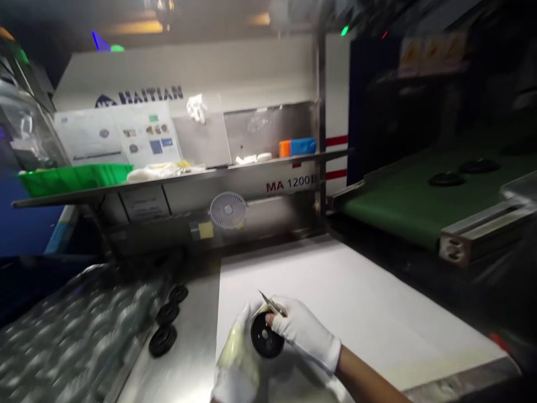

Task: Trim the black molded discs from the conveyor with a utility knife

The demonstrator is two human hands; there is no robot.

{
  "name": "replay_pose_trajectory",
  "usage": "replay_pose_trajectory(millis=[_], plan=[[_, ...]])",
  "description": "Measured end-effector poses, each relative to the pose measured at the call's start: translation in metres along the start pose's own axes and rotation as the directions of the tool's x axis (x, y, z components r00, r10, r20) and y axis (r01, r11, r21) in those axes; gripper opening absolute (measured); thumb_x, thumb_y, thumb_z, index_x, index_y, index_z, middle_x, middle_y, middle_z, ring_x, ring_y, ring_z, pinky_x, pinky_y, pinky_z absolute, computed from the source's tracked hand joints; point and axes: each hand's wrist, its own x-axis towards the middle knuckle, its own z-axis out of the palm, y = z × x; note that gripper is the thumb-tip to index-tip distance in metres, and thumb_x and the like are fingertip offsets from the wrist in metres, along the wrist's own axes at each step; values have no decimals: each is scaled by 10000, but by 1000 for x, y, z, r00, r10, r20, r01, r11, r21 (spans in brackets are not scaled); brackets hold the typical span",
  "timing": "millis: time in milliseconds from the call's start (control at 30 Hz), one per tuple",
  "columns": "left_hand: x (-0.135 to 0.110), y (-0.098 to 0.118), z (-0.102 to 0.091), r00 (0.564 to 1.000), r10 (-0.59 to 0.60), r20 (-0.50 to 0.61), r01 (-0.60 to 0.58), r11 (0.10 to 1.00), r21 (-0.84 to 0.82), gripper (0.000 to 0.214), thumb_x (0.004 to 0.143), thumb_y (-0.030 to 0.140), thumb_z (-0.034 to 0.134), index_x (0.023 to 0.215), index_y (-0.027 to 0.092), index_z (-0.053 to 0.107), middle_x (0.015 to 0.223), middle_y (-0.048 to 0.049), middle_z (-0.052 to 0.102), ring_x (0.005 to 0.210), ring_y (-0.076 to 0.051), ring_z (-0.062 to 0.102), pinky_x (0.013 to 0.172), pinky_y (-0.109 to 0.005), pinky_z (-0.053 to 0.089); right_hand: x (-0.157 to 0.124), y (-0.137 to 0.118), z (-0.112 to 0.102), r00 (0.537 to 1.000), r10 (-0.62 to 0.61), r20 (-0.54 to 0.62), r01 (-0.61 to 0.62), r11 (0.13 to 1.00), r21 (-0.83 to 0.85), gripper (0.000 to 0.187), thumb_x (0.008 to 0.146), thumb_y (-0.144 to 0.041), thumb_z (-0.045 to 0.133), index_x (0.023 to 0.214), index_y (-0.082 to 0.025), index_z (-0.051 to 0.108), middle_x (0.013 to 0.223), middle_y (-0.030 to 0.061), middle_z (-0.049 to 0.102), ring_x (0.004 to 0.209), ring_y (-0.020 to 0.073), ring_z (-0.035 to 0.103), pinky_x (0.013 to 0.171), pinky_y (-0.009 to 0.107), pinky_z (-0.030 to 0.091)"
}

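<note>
In the lower middle of the head view, my left hand (237, 358), in a white glove with a yellowish palm area, is closed on the left edge of a black round wheel-like part (268, 344). Its round face with a small centre hole is turned toward me. My right hand (310, 333), gloved in white with a bare thumb tip, grips a small pointed metal blade (271, 302) that points up and left. The right thumb lies at the part's upper edge. The fingers behind the part are hidden.
Several black round parts (163, 340) line the metal table on the left, beside bubble wrap (75, 336). White sheeting (356, 302) covers the table's right side. A shelf behind holds a green tray (75, 179); a small fan (227, 210) hangs below. Black parts (447, 179) lie on a green conveyor (394, 210).
</note>
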Motion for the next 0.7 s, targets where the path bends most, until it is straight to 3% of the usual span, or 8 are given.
replay_pose_trajectory(millis=[67,133,200,300,367,467,567,700], plan=[[5,-14,4,994,-105,-23,102,989,-107,384,713,458,593,942,150,617,909,-120,654,1013,-309,560,858,-438,451,-2,-1,9,999,36,8,-36,997,69,80,737,-154,479,752,-152,557,733,-4,578,695,141,541,612,211,411],[6,-19,0,987,-154,37,159,945,-286,323,754,381,561,975,147,594,931,-106,652,1037,-277,550,892,-433,434,-4,-4,4,999,50,-18,-49,995,90,65,735,-184,525,777,-162,570,776,3,582,727,152,539,648,228,409],[5,-17,-8,988,-139,73,156,895,-417,269,786,294,521,1016,165,569,1011,-92,634,1074,-249,528,907,-433,426,-9,-6,-8,996,8,-90,-1,997,77,125,804,-279,514,844,-177,573,839,13,587,782,162,539,705,248,406],[6,-9,-21,994,-113,-2,99,876,-473,231,767,174,529,995,174,562,997,-78,624,1008,-230,560,870,-440,447,-24,-6,-17,981,-5,-193,12,999,37,313,907,-397,359,778,-185,549,759,10,573,747,156,538,707,262,399],[9,-6,-25,996,-72,-52,39,880,-473,235,718,91,546,941,160,572,896,-62,620,891,-202,591,837,-418,465,-34,-3,-13,988,66,-137,-61,997,39,343,914,-397,341,720,-186,528,664,-9,543,654,142,524,629,248,392],[14,-6,-25,996,78,-48,-91,903,-419,184,683,77,547,849,147,585,760,-38,581,739,-171,584,741,-359,492,-43,4,1,993,115,-17,-115,993,4,299,901,-379,376,741,-190,542,619,-27,528,578,129,496,551,230,360],[15,-8,-20,982,189,0,-181,942,-282,114,708,144,577,821,153,589,693,-15,541,655,-154,553,628,-305,483,-44,4,12,995,88,-42,-93,984,-149,309,914,-381,345,790,-207,569,679,-16,573,632,139,517,585,231,356],[13,-10,-13,974,225,-31,-226,954,-199,86,720,170,615,799,154,585,677,0,522,646,-122,528,635,-262,471,-40,-2,14,996,66,-67,-86,934,-348,301,924,-378,336,839,-231,585,771,-5,613,694,147,537,606,227,348]])
